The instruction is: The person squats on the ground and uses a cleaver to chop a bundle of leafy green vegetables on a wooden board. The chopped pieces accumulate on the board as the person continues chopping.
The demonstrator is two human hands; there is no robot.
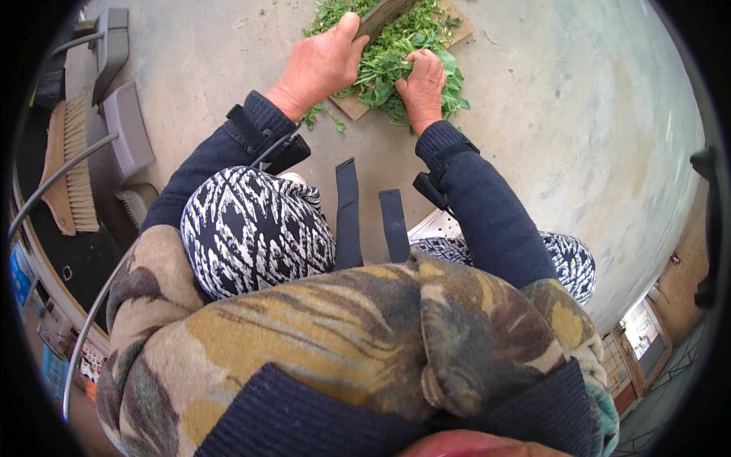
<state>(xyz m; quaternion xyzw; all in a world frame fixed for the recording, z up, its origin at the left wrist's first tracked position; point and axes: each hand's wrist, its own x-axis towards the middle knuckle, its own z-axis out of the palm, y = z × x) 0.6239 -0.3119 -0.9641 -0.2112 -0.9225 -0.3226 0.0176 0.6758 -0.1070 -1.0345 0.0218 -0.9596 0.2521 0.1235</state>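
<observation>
My left hand (pixel 325 63) grips a broad-bladed knife (pixel 388 18), its thumb laid along the blade's near end. The blade slants up to the right over a heap of chopped leafy greens (pixel 411 43) and runs out of the picture at the top. With bent fingers my right hand (pixel 424 85) presses down on a bunch of uncut stems and broad leaves (pixel 382 88). Beneath the greens lies a wooden board (pixel 351 107), of which only corners show. The knife's handle is hidden inside my left fist.
Loose sprigs (pixel 334 120) lie on the concrete floor (pixel 542 114) beside the board. At the left are a wooden-backed brush (pixel 60 171), a grey plastic dustpan (pixel 128 131) and a bent metal rod (pixel 74 163). Two dark straps (pixel 347 211) hang between my patterned knees.
</observation>
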